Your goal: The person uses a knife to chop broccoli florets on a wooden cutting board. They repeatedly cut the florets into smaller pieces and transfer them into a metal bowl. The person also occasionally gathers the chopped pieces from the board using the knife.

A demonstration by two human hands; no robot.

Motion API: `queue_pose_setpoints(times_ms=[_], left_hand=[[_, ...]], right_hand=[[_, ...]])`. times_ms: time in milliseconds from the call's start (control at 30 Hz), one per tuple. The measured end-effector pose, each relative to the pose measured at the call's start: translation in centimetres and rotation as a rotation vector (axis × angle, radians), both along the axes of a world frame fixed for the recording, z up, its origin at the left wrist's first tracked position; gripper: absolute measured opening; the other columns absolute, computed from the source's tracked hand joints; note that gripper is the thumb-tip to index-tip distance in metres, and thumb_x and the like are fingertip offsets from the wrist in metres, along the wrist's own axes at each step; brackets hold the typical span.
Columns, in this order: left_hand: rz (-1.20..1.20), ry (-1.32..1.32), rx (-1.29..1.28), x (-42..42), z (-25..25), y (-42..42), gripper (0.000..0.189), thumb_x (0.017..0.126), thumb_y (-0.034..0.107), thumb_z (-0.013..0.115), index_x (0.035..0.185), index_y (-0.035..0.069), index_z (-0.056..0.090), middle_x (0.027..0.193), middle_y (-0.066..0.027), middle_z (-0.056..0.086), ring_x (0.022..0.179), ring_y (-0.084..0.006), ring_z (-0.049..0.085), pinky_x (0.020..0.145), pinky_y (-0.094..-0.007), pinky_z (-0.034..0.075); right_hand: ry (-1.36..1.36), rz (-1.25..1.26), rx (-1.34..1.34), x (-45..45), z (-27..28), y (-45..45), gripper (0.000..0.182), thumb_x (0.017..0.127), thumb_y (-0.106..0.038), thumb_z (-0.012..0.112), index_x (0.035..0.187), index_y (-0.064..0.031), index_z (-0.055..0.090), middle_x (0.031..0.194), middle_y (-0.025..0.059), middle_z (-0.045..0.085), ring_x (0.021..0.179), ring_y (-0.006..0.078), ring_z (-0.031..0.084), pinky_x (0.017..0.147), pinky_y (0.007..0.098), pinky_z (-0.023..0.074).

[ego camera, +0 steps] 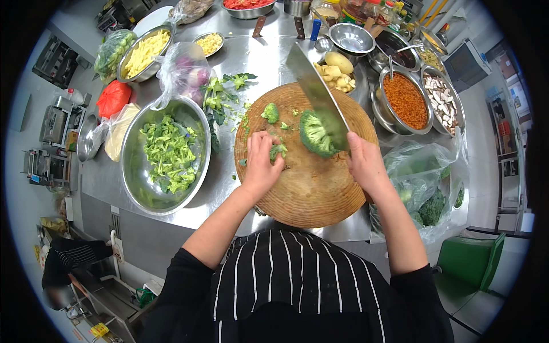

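Observation:
My right hand grips the handle end of a broad cleaver, its blade raised at a slant over a round wooden chopping block. Beneath the blade lies a large cut broccoli head, partly hidden by it. At the block's left side my left hand has curled fingers around a small broccoli piece, which shows between thumb and fingers. One broccoli floret and green crumbs lie farther back on the wood. Left of the block, a steel bowl holds many cut broccoli florets.
Broccoli stems with leaves and bagged onions lie behind the bowl. Peeled potatoes, a pot of orange-brown crumbly food and sliced mushrooms stand back right. Bagged broccoli is beside my right forearm. Another person is lower left.

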State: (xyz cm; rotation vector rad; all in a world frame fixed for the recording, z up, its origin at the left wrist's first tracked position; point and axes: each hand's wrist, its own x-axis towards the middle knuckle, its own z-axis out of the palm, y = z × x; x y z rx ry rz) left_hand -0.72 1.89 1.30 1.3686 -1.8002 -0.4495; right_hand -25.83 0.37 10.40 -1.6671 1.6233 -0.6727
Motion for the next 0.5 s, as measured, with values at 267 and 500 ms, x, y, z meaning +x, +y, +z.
queue_pose_setpoints(times_ms=[267, 500], left_hand=[[-0.030, 0.058, 0.143, 0.9, -1.0, 1.8, 0.034, 0.081, -0.005, 0.064, 0.113, 0.002, 0.055, 0.122, -0.0195, 0.045, 0.119, -0.0407, 0.051, 0.100, -0.0442, 0.045], [-0.064, -0.159, 0.046, 2.2, -2.1, 1.5, 0.027, 0.081, -0.002, 0.068, 0.105, 0.005, 0.058, 0.118, -0.0171, 0.047, 0.107, -0.0361, 0.052, 0.091, -0.0422, 0.048]], right_hand=[[-0.138, 0.091, 0.217, -1.0, 3.4, 6.7, 0.040, 0.106, -0.029, 0.043, 0.100, 0.0047, 0.065, 0.058, 0.0133, 0.051, 0.057, 0.0213, 0.058, 0.059, 0.0373, 0.0458], [0.050, 0.206, 0.293, -2.5, 3.0, 11.4, 0.038, 0.105, -0.026, 0.043, 0.121, 0.0014, 0.065, 0.071, 0.0259, 0.061, 0.069, 0.0433, 0.064, 0.067, 0.0440, 0.0505]])
